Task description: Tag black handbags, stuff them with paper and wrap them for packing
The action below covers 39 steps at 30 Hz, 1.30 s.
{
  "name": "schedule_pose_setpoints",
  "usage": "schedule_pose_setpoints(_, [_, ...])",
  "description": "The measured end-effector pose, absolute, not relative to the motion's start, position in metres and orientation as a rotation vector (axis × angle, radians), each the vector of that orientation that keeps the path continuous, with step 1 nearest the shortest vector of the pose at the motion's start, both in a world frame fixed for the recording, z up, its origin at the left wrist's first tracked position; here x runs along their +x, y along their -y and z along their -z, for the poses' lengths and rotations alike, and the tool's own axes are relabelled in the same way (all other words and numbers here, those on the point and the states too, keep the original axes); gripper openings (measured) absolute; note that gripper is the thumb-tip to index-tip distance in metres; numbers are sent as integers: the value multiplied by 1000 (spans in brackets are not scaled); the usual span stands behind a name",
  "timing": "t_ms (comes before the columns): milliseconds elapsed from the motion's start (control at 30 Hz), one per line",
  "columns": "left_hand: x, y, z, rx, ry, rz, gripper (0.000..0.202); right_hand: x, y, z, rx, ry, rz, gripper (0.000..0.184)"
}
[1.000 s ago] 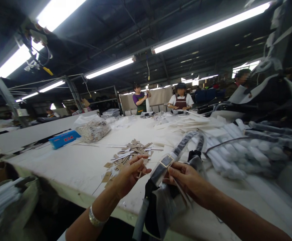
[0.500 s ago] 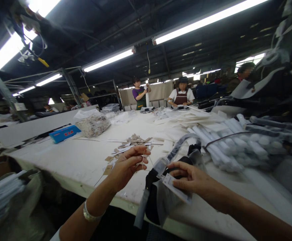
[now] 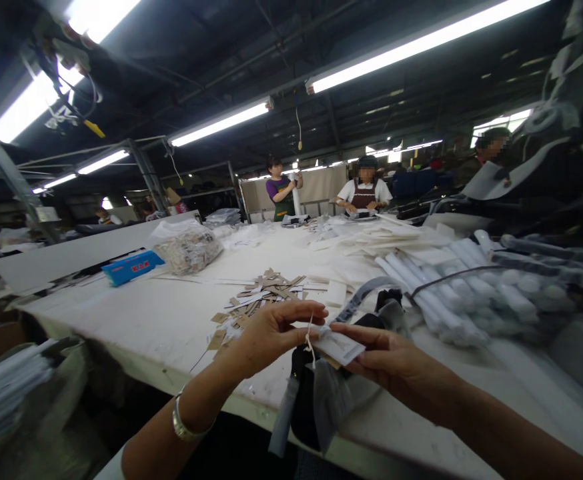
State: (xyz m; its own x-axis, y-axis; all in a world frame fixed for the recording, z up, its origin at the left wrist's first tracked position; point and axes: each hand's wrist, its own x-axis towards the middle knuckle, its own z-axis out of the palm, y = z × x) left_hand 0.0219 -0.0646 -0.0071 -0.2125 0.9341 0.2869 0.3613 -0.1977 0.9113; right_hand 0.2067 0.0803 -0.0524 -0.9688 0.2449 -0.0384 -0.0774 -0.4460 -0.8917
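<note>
My left hand [image 3: 276,330] pinches a thin white string [image 3: 310,337] between thumb and fingers. Just right of it, my right hand [image 3: 391,350] grips a white hang tag [image 3: 339,345] by its edge, with a brownish card edge showing underneath. String and tag meet between the two hands; whether they are tied cannot be made out. Below lies a black bag [image 3: 304,407] partly wrapped in clear plastic, its grey wrapped handle [image 3: 366,293] arching up behind my right hand. Loose brown and white paper tags [image 3: 266,290] are scattered beyond my left hand.
A blue box [image 3: 134,268] and a clear plastic bag of tags [image 3: 191,250] stand to the left on the white table [image 3: 121,327]. White wrapped tubes [image 3: 451,287] are heaped at right. Two co-workers [image 3: 364,190] work at the far end.
My left hand has moved right with the string, up to the tag. My right hand has lifted the tag off the bag and turned it toward the left hand.
</note>
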Motion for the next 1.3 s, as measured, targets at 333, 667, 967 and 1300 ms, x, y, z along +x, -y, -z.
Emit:
schedule_pose_setpoints(333, [29, 63, 9, 1284, -1516, -1503, 42, 182, -65, 56, -105, 1953, -1440, 20])
schedule_pose_setpoints(667, [18, 65, 11, 1231, -1513, -1610, 42, 174, -80, 61, -270, 2024, -1480, 25])
schedule_pose_setpoints(967, [32, 64, -18, 1664, -1772, -1303, 54, 171, -82, 33, -55, 2166, -1491, 15])
schedule_pose_setpoints(1300, [50, 76, -69, 2189, -2188, -1174, 44, 166, -91, 43, -3, 2225, -1136, 38])
